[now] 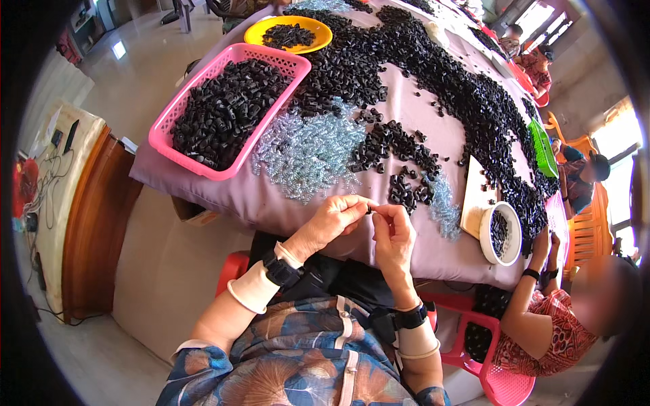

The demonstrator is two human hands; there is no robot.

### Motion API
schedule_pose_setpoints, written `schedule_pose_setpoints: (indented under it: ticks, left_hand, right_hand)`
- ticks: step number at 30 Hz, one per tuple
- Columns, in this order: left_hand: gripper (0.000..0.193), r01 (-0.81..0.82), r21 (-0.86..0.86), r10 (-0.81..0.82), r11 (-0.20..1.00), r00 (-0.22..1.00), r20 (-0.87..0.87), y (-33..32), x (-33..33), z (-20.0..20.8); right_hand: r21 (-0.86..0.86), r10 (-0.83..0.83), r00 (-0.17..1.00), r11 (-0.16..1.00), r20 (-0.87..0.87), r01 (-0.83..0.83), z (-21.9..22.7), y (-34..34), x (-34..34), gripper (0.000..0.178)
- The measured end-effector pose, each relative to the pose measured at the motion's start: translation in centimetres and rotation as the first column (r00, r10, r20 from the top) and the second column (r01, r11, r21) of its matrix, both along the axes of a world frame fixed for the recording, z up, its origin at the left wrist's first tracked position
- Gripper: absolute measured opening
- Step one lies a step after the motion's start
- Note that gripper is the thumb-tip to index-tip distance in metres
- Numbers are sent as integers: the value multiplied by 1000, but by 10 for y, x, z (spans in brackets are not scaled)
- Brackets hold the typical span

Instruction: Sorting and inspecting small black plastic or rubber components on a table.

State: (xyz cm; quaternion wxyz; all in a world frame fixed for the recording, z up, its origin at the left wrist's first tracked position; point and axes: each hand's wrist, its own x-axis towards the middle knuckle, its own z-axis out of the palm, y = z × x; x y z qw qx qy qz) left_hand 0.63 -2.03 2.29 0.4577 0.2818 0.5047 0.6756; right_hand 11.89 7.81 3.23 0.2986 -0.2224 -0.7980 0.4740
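Note:
At the near edge of the table, my left hand (338,218) and my right hand (395,233) meet with their fingertips pinched together. Between them is a small black piece (369,210), mostly hidden by the fingers. Just beyond my left hand spreads a heap of small shiny, pale-blue pieces (308,150), too fine to name surely. Loose black pieces (408,189) like short caps lie beyond my right hand, beside a smaller pale-blue heap (443,206).
A pink basket (157,135) full of black pieces stands at left, with a yellow plate (252,30) behind it. To the right are a cream board (472,203), a white bowl (516,237) and a green basket (542,145). A co-worker (542,331) sits at right.

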Motion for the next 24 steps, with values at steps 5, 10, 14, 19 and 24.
schedule_pose_setpoints:
  ticks: [5,10,14,19,24]
  left_hand:
    - [19,-13,40,12,999,1000,17,1,-1,-4]
    - [17,-8,37,5,999,996,84,1,-2,-3]
    - [17,-9,51,3,999,993,120,-2,-5,-4]
    - [16,-14,89,-5,996,977,214,-3,-7,-10]
    - [16,-12,123,-23,992,960,280,-1,-8,-14]
  right_hand:
    - [-104,21,1000,994,-15,-23,3,-3,0,5]
    - [-132,52,998,990,-27,-55,0,-3,-1,6]
    - [-313,29,995,948,-97,-58,1,-6,-5,8]
    - [-360,64,990,927,-122,-104,-2,-3,-7,8]
    - [-65,132,981,988,-143,-142,-4,6,-9,5]
